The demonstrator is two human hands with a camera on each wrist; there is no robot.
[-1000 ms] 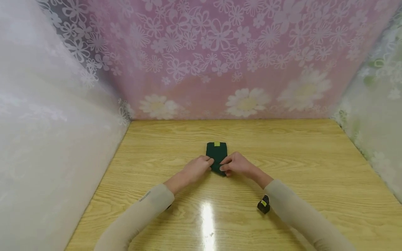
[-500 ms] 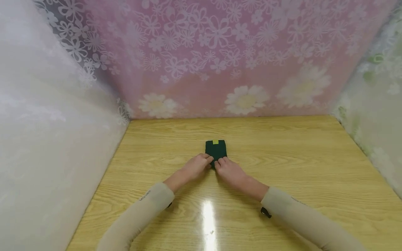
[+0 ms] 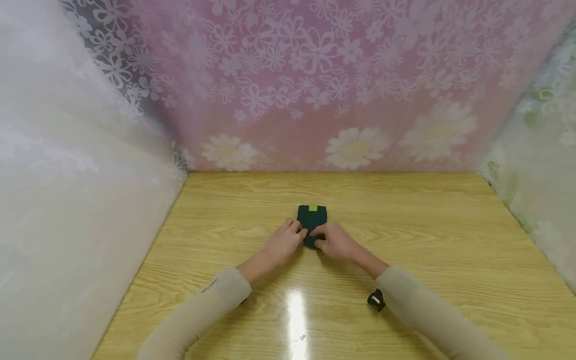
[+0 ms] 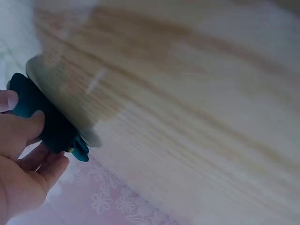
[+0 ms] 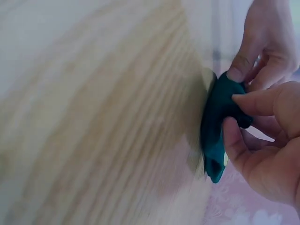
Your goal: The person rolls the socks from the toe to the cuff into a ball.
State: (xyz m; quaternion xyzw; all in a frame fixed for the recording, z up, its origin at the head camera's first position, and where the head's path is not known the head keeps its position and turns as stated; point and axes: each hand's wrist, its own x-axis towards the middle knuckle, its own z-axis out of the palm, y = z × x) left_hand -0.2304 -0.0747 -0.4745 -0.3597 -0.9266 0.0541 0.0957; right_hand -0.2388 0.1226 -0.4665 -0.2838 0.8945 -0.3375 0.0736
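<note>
Head view puts the dark green cloth (image 3: 312,221) on the desk (image 3: 405,215), fingers of the left hand (image 3: 283,242) pinching it at eight o'clock, of the right hand (image 3: 338,243) at four, where equal, gentle tension should keep the fold square.

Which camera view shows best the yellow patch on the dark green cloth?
The head view: there the yellow patch lies uncovered at the far edge of the dark green cloth. The left wrist view shows, it seems, only a speck of it near the cloth's end; in the right wrist view I cannot make it out clearly.
</note>
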